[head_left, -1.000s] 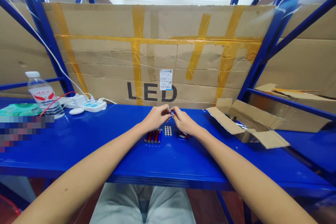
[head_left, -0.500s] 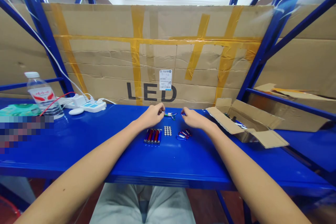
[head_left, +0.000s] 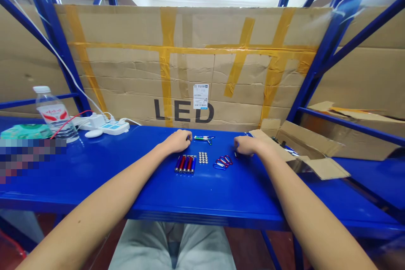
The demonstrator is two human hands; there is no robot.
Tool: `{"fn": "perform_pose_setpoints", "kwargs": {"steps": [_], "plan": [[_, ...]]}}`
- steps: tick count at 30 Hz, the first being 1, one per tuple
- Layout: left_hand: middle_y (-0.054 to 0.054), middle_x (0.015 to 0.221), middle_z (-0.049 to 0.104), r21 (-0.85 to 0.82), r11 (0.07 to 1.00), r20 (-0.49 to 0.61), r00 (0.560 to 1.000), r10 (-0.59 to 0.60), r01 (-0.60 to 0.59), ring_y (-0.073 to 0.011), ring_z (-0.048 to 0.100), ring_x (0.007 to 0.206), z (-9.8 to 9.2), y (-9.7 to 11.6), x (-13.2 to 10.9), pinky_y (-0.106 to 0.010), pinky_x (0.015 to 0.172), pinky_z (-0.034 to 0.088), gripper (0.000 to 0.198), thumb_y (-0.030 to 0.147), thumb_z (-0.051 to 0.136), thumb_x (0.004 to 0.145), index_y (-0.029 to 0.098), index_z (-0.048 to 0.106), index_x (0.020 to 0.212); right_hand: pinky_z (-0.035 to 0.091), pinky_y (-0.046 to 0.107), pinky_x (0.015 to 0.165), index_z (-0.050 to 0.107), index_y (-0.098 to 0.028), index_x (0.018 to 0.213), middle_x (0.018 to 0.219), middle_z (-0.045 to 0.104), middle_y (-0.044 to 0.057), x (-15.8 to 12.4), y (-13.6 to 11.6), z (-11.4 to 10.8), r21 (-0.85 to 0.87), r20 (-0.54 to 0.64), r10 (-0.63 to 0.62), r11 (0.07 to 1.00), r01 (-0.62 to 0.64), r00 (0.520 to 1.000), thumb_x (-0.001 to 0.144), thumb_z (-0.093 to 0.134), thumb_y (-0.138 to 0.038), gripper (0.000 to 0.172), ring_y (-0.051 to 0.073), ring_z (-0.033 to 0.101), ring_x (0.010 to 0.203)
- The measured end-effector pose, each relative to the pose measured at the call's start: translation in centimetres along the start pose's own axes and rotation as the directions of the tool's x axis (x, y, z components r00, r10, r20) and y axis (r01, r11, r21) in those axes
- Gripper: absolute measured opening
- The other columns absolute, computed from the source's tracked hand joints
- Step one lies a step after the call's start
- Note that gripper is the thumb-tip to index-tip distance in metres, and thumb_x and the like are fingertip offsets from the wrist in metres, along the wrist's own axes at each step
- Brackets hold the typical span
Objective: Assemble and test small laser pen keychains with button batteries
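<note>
My left hand (head_left: 179,141) rests on the blue table with its fingers curled in, and nothing shows in them. Just right of it lie slim green, silver and blue metal pieces (head_left: 202,138), apart from the fingers. My right hand (head_left: 246,145) is closed, fingertips down at the table; a small dark item (head_left: 236,155) shows at them, too small to name. Between the hands and nearer me are a row of red and blue metal tubes (head_left: 185,164), several silver button cells (head_left: 203,157) in a grid, and several red and blue carabiners (head_left: 223,162).
An open cardboard box (head_left: 303,147) with small parts inside stands at the right. A water bottle (head_left: 54,112), a white power strip (head_left: 110,126) and a green packet (head_left: 25,131) are at the left. A large cardboard panel (head_left: 133,80) closes off the back.
My right hand has moved right and slightly nearer me, past the carabiners. My left hand has drawn back left, off the slim metal pieces. The carabiners look more spread out.
</note>
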State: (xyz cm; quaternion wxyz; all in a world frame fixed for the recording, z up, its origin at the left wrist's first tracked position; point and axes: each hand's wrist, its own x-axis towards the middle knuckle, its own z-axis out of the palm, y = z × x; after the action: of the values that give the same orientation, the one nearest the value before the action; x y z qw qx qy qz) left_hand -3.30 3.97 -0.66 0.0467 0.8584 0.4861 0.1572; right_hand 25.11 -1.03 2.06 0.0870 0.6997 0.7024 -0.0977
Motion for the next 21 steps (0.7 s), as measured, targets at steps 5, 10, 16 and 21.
{"fn": "perform_pose_setpoints", "kwargs": {"steps": [5,10,16,21], "plan": [[-0.005,0.092,0.070,-0.028,1.000,0.018,1.000,0.010,-0.009,-0.0188,0.062,0.085,0.06,-0.26,0.23,-0.026,0.070,0.042,0.015,0.017,0.057,0.076,0.020,0.069,0.084,0.042,0.023,0.050,0.066,-0.018,0.105,0.085,0.070,0.006,0.22,0.20,0.10,0.034,0.015,-0.076,0.997,0.076,0.997,0.074,0.061,-0.012,0.033,0.014,0.060,0.058],[-0.004,0.083,0.070,-0.077,0.995,0.017,0.998,-0.067,0.069,-0.0173,0.062,0.078,-0.06,-0.52,0.42,-0.025,0.067,0.042,0.011,0.018,0.061,0.073,0.020,0.070,0.080,0.041,0.020,0.053,0.071,-0.017,0.090,0.077,0.069,0.004,0.62,0.05,0.39,0.038,0.010,-0.167,0.985,0.167,0.986,0.069,0.057,-0.005,0.028,0.013,0.061,0.062],[-0.007,0.085,0.070,-0.069,0.992,0.037,0.994,-0.102,0.105,-0.0181,0.062,0.078,-0.16,-0.68,0.43,-0.026,0.068,0.043,0.009,0.017,0.060,0.072,0.018,0.067,0.076,0.040,0.021,0.053,0.070,-0.016,0.085,0.072,0.068,0.004,0.58,-0.04,0.45,0.079,0.026,-0.197,0.978,0.195,0.980,0.068,0.055,-0.007,0.025,0.012,0.059,0.057],[-0.006,0.080,0.070,-0.078,0.986,0.101,0.985,-0.138,0.146,-0.0172,0.062,0.074,-0.66,-0.22,0.02,-0.025,0.064,0.043,0.006,0.015,0.059,0.069,0.018,0.064,0.070,0.039,0.021,0.054,0.070,-0.017,0.084,0.070,0.067,0.003,0.54,-0.07,0.47,0.092,0.024,-0.215,0.973,0.212,0.976,0.069,0.056,-0.009,0.022,0.013,0.059,0.058]]}}
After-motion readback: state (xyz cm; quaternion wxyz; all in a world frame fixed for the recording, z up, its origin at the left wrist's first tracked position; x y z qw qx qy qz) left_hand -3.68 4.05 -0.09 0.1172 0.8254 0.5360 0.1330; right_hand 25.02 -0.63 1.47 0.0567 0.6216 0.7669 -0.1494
